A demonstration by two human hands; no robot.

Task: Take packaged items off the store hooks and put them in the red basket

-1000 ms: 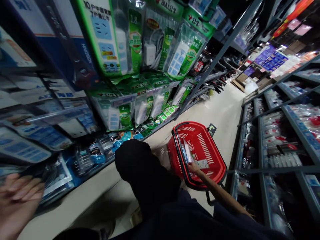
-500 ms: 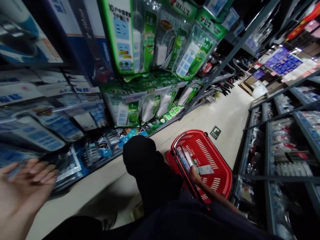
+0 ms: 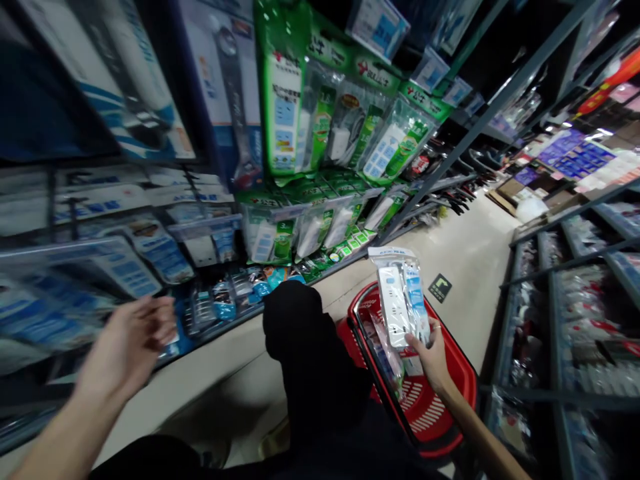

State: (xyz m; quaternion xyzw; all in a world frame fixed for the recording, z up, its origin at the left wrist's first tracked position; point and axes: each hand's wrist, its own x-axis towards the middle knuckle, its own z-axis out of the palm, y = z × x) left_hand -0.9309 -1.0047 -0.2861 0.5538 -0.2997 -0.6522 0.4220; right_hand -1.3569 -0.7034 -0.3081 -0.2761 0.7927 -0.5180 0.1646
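Note:
My right hand (image 3: 431, 353) grips the lower end of a packaged power strip (image 3: 393, 303), white with blue print in clear plastic. It is held upright over a red shopping basket (image 3: 453, 413). Inside the basket, beneath the power strip, lie other packaged goods (image 3: 383, 343), only partly visible. My left hand (image 3: 137, 340) is at the left, before the low shelf of hanging packs, slightly blurred. Its fingers are loosely curled and apart from the thumb, with nothing visible in them. Closest to it are blue and white packs (image 3: 120, 267) behind a clear price rail.
Green packs of power strips (image 3: 285, 127) hang ahead, beside a carded wrench (image 3: 235, 100). My bent knee (image 3: 293, 320) in black is between the shelf and basket. Divided shelves (image 3: 535, 320) line the right side. A floor sign (image 3: 440, 288) marks the aisle beyond the basket.
My right hand has risen out of the basket with the power strip. My left hand has shifted right, its fingers more curled. The view has turned slightly left.

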